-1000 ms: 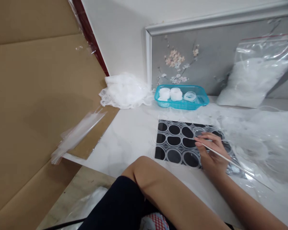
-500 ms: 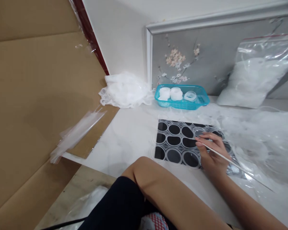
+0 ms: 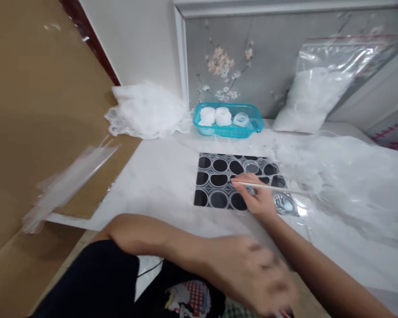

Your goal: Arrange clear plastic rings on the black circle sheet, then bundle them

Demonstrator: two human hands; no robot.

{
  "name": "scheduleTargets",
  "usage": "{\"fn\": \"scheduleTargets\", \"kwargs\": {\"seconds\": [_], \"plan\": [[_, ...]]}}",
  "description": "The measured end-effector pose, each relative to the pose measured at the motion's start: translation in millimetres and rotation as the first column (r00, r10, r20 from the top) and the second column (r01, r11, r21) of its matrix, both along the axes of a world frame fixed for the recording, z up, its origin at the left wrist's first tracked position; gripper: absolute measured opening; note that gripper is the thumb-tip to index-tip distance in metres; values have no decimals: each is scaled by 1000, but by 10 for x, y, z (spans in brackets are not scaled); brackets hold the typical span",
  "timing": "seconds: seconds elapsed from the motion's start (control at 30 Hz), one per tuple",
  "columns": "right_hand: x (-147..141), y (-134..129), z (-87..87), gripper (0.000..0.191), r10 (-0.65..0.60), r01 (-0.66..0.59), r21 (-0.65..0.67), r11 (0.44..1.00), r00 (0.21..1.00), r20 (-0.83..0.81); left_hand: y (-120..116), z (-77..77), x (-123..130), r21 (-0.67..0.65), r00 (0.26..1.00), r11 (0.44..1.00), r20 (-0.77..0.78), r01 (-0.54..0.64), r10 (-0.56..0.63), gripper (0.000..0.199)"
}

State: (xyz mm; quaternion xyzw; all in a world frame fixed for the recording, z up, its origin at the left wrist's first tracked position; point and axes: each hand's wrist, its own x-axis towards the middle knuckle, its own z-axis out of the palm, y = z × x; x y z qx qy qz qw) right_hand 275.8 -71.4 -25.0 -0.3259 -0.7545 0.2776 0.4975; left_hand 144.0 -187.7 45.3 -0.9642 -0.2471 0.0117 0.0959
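My right hand (image 3: 258, 198) is pinched around a thin white stick (image 3: 273, 187), over a black mat (image 3: 215, 201) with a grey ring pattern. The stick lies nearly level, pointing right from my fingertips. A clear ring (image 3: 251, 166) rests on the mat just behind my fingers. By my right wrist, at the mat's right edge, is a shiny clear piece (image 3: 284, 204). My left hand (image 3: 268, 280) is low in front of the table, its fingers bent but smeared by motion. Something small and pale shows below those fingers, too blurred to name.
A blue tray (image 3: 227, 131) with white ring rolls stands behind the mat. To its left is a white lacy heap (image 3: 149, 110), to its right a zip bag (image 3: 313, 97) of white material. Clear plastic (image 3: 354, 172) covers the right side. Flat clear bags (image 3: 73, 185) lie on cardboard (image 3: 23, 132).
My left hand has come into view at the bottom. My right hand has moved left over the mat, and the stick has swung closer to level. The whole view has shifted right.
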Motion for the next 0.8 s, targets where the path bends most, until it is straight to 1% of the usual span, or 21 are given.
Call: {"fn": "scheduleTargets", "kwargs": {"seconds": [0.03, 0.07, 0.1, 0.13, 0.2, 0.3, 0.4, 0.5, 0.6, 0.67, 0.8], "plan": [[-20, -25, 14, 13, 50, -47, -88, 995, 998, 37, 18, -53, -77, 23, 998, 999, 50, 25, -26, 27], [-43, -53, 27, 15, 94, -81, -170, 982, 993, 67, 33, -117, -169, 54, 996, 998, 89, 17, -22, 29], [-68, -82, 37, 15, 131, -106, -236, 966, 987, 93, 44, -188, -268, 87, 994, 996, 111, -25, 15, 30], [-93, -112, 46, 15, 162, -123, -284, 951, 980, 118, 48, -260, -364, 123, 990, 987, 112, -102, 88, 31], [-138, -166, 57, 14, 203, -141, -319, 937, 964, 170, 41, -388, -525, 148, 981, 971, 78, -187, 177, 32], [-170, -225, 60, 11, 208, -133, -302, 944, 950, 231, 2, -501, -651, 156, 964, 951, 73, -265, 257, 34], [-149, -261, 43, 11, 176, -104, -274, 956, 951, 253, -42, -536, -677, 135, 934, 924, 76, -357, 350, 38], [-106, -283, 20, 11, 156, -86, -266, 960, 954, 256, -66, -534, -674, 89, 913, 909, 72, -407, 402, 41], [-79, -292, 6, 11, 168, -97, -267, 959, 952, 256, -69, -524, -674, 47, 891, 891, 77, -451, 447, 43], [-72, -296, 4, 11, 175, -104, -263, 959, 949, 261, -67, -518, -675, 32, 882, 883, 69, -469, 466, 44], [-68, -301, 3, 11, 175, -100, -251, 963, 939, 296, -69, -518, -674, 55, 881, 880, 66, -472, 469, 44]]}}
